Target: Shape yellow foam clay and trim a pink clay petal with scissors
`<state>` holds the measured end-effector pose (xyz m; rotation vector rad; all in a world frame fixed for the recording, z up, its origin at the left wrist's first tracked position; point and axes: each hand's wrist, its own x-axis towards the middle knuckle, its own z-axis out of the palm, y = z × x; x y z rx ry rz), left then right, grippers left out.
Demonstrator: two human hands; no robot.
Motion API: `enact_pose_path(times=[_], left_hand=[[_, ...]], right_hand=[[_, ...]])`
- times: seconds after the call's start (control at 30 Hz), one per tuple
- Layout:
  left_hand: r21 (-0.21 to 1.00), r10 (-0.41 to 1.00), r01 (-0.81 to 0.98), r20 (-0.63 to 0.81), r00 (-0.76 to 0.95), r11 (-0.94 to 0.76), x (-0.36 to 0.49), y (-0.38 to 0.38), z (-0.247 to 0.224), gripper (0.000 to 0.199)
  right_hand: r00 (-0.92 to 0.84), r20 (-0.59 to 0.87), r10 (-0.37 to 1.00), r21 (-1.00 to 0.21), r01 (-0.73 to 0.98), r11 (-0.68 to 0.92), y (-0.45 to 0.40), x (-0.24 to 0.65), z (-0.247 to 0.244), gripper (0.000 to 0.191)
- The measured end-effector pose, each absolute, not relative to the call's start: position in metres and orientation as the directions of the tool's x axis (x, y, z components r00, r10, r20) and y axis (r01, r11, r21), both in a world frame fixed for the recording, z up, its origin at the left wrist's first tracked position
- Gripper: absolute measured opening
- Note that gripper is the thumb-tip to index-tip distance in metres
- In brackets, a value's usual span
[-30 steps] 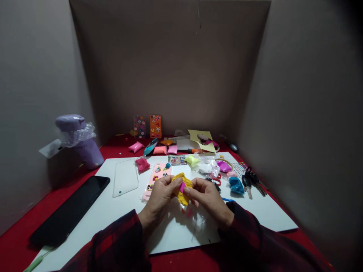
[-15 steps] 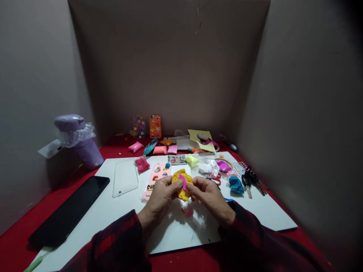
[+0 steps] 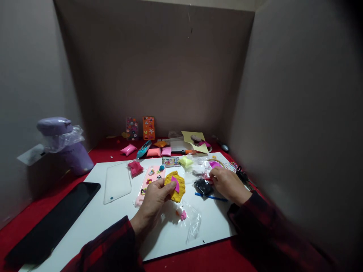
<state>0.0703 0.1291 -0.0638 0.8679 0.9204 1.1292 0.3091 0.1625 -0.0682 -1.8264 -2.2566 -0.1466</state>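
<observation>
My left hand pinches a flattened piece of yellow clay with a smaller magenta clay piece on it, the thumb pressing the magenta. Further right, my right hand reaches down with bent fingers closed at the red-handled scissors; the fingertips are partly hidden. Just left of those fingers lies a black clay packet, with a blue stick in front. A clear plastic bag with a small pink lump lies below the yellow clay.
On the white board lie a decorated pink phone case, a clear case, a red clay packet and a yellow-green packet. A dark phone and a wrapped purple object are at left.
My right hand has let go of the yellow clay and moved right to the scissors, uncovering the black packet. The left hand still holds the clay. The view has shifted slightly right.
</observation>
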Motion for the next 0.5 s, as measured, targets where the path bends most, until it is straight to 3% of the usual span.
enact_pose_path(times=[0.23, 0.5], left_hand=[[0.884, 0.958, -0.386, -0.191, 0.215, 0.263, 0.069, 0.125, -0.053, 0.026], [0.851, 0.946, -0.435, -0.193, 0.260, 0.293, 0.066, 0.124, -0.054, 0.021]], right_hand=[[-0.324, 0.182, 0.928, 0.105, 0.945, 0.310, 0.164, 0.288, -0.068, 0.020], [-0.376, 0.120, 0.919, 0.174, 0.919, 0.354, 0.176, 0.290, -0.053, 0.020]])
